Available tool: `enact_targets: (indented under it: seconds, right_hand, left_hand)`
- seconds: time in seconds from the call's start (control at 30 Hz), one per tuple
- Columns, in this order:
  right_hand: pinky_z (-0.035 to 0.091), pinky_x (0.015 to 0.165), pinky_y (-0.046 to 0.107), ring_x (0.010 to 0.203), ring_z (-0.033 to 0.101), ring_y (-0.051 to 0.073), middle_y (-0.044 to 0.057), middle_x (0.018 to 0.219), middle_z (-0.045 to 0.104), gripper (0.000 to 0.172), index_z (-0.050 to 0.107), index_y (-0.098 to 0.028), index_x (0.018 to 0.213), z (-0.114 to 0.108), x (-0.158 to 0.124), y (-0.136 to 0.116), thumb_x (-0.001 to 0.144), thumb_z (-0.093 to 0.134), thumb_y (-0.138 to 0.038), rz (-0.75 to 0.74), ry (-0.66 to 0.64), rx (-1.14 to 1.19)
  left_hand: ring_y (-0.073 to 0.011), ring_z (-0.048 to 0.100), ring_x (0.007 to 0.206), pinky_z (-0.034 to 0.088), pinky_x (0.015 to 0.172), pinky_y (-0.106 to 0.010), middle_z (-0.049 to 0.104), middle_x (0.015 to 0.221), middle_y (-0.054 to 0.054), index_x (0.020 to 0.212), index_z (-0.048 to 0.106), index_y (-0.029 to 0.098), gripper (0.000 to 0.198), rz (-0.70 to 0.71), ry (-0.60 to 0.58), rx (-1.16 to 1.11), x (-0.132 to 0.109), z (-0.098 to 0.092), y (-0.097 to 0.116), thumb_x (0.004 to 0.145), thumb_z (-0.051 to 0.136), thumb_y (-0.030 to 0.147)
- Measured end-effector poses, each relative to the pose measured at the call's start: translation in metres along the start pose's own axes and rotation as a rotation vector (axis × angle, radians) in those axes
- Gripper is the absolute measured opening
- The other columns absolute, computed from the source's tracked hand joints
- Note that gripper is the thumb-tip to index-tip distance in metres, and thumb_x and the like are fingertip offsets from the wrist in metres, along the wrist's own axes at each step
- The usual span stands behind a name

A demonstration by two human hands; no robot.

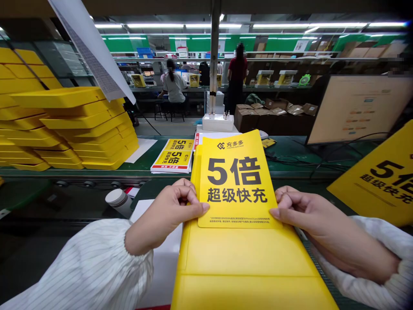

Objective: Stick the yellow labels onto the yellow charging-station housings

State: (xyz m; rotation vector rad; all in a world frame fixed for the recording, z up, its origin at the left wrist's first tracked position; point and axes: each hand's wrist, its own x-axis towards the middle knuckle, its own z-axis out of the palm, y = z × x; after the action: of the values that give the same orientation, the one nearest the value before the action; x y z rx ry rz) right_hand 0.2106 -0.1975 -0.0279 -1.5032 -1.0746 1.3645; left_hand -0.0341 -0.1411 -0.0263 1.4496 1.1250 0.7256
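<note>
Between my hands is a yellow printed sticker (pixel 237 172) with black lettering and a large "5", its top edge curling up. My left hand (pixel 174 211) pinches its lower left edge between thumb and bent fingers. On the opposite side, my right hand (pixel 300 211) grips the lower right edge the same way. Beneath the sticker lies a long yellow panel (pixel 248 267) with a crease across it, reaching toward me. Whether the sticker's underside touches the panel all over, I cannot tell.
Yellow trays (pixel 93 129) are stacked at left. Printed sheets (pixel 174 156) lie on the green bench beside a white box (pixel 218 123). A white-lidded cup (pixel 118 201) stands near my left arm. At right are a monitor (pixel 358 107) and another yellow printed panel (pixel 383 181). People work behind.
</note>
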Motion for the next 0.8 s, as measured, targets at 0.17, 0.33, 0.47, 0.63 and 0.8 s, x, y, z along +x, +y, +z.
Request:
enact_targets:
  seconds: [0.17,0.33,0.47,0.63,0.8]
  right_hand:
    - [0.04,0.058,0.023,0.067,0.045,0.011,-0.001,0.081,0.041,0.037,0.045,-0.015,0.05,0.0,0.0,0.001,0.06,0.073,-0.037,-0.035,0.003,0.015]
    - [0.039,0.056,0.024,0.067,0.046,0.011,-0.001,0.08,0.041,0.035,0.046,-0.016,0.052,0.0,0.001,0.001,0.061,0.072,-0.037,-0.052,0.016,-0.013]
    - [0.039,0.058,0.024,0.067,0.045,0.011,-0.001,0.08,0.041,0.036,0.045,-0.016,0.051,-0.001,0.0,0.003,0.063,0.069,-0.039,-0.09,0.019,-0.094]
    - [0.04,0.058,0.025,0.067,0.044,0.012,0.0,0.08,0.041,0.038,0.044,-0.017,0.053,0.001,-0.001,0.003,0.06,0.071,-0.043,-0.127,0.026,-0.144]
    - [0.038,0.052,0.023,0.062,0.042,0.012,-0.004,0.067,0.039,0.045,0.039,-0.02,0.063,0.002,0.002,0.007,0.053,0.076,-0.044,-0.062,0.073,-0.049]
  left_hand:
    - [-0.0115,0.041,0.07,0.03,0.059,-0.026,0.04,0.081,0.001,0.051,0.046,0.015,0.034,-0.003,0.009,0.023,0.0,0.0,0.001,0.061,0.071,0.036]
    - [-0.0113,0.041,0.069,0.03,0.057,-0.025,0.039,0.081,0.001,0.051,0.047,0.015,0.033,0.006,0.006,0.036,0.002,0.0,-0.001,0.062,0.07,0.036]
    - [-0.0122,0.041,0.071,0.031,0.059,-0.026,0.038,0.08,0.0,0.05,0.046,0.016,0.034,0.046,0.015,0.105,0.0,0.0,-0.002,0.064,0.068,0.036]
    - [-0.0174,0.044,0.087,0.036,0.07,-0.03,0.04,0.087,-0.002,0.055,0.042,0.017,0.031,0.146,0.065,0.196,-0.003,0.004,-0.008,0.064,0.066,0.035]
    - [-0.0125,0.048,0.074,0.042,0.064,-0.027,0.038,0.085,0.003,0.078,0.031,0.023,0.047,-0.012,0.18,-0.11,-0.008,0.012,-0.018,0.06,0.072,0.038]
